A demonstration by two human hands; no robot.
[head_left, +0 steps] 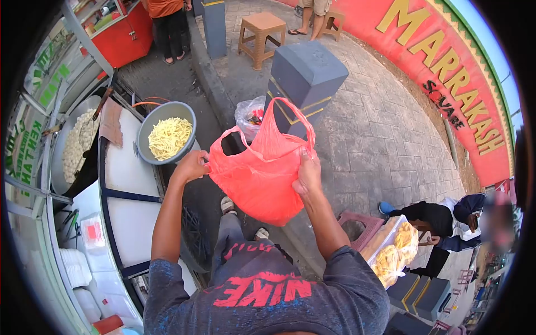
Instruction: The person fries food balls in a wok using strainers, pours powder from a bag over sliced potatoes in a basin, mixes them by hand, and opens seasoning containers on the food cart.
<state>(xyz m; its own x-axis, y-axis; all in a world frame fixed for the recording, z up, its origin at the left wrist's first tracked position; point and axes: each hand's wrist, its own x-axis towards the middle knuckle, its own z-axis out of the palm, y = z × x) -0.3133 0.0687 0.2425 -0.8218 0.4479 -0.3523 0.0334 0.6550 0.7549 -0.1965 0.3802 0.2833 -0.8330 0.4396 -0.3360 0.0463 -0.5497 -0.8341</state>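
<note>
A red plastic bag (258, 178) hangs in front of my body, its two handle loops standing up and its lower part bulging. What is inside it does not show. My left hand (192, 166) pinches the bag's left edge. On the other side, my right hand (308, 172) is closed round the bag's right edge with the thumb upward. Just beyond my left hand, a grey basin (194, 120) of pale yellow cut strips (170, 138) sits at the cart's edge.
To the left is a food cart (125, 173) with a large pan (61, 167) of pale round pieces. A clear bag (249, 114) lies by the grey block (310, 70). A brown stool (259, 33) stands ahead. Bagged yellow food (393, 251) sits at right, near a seated person (441, 218).
</note>
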